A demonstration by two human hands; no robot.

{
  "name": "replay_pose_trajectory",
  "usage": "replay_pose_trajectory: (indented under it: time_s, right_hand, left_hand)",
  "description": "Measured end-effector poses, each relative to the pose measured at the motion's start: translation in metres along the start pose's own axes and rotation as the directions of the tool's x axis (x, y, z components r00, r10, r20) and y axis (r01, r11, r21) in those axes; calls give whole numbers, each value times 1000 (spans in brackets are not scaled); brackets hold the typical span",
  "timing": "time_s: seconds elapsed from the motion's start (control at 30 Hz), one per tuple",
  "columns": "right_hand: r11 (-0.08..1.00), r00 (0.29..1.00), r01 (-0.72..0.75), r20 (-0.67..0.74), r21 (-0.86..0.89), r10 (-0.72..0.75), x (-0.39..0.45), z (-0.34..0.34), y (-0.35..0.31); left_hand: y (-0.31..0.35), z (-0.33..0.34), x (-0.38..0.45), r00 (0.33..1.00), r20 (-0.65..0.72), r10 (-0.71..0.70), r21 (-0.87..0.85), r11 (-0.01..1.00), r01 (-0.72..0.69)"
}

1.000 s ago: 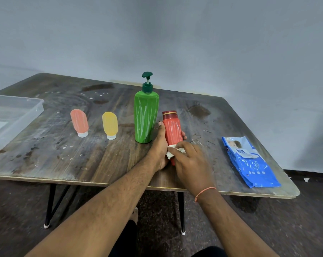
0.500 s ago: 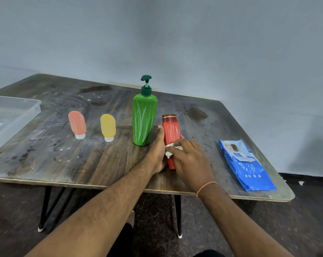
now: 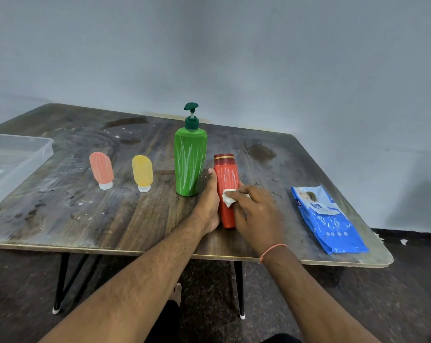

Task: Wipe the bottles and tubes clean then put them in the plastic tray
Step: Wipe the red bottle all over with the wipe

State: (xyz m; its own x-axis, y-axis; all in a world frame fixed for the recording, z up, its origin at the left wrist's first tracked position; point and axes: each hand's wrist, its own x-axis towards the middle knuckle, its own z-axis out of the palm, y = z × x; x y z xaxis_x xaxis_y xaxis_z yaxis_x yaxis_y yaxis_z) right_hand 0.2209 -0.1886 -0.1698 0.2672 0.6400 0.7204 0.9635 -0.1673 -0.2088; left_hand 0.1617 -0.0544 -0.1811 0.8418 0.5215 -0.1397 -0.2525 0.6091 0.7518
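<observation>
Red bottle standing upright on the table, near the front edge, just right of the green bottle. Held steady by the left hand, fingers wrapped round its left and back side, thumb up along it. White wipe pinched in the right hand, fingers curled round it and pressing it on the front of the bottle, about halfway up.

Wiping step, still early: white marks showing on the top half of the red bottle, and on the green one too.

To do it well:
- Keep the left hold firm, so no tipping into the green bottle so close by.
- Rub up and down in long strokes, right up to the cap.
- Turn the bottle bit by bit to reach the back.
- Fold to a clean bit of wipe once dirty.

Pink tube and yellow tube standing on their caps further left, not in hand. Tray at the far left edge, well apart, with no bottle or tube seen in it. Blue wipes pack lying to the right for a fresh wipe.
</observation>
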Motion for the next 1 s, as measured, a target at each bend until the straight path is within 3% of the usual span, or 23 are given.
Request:
replay_pose_trajectory:
  time_s: [0.13,0.43,0.63,0.87,1.0]
  right_hand:
    - [987,981,158,119,-16,-155,-15,-9,3]
    - [997,998,-66,6,36,66,6,-3,13]
    - [987,980,163,117,0,-161,-18,-6,9]
    - [1000,1000,24,-13,11,-24,-1,0,13]
    - [993,991,110,75,-34,-107,11,1,3]
  left_hand:
    - [0,1,-2,1000,19,3,-21,1000,-2]
    - [-1,1,0,999,-33,11,35,999,-10]
    - [-2,1,2,999,36,-2,-1,1000,2]
    - [-2,-1,3,1000,-7,17,18,1000,-17]
    - [-1,-2,2,998,-61,-4,49,999,7]
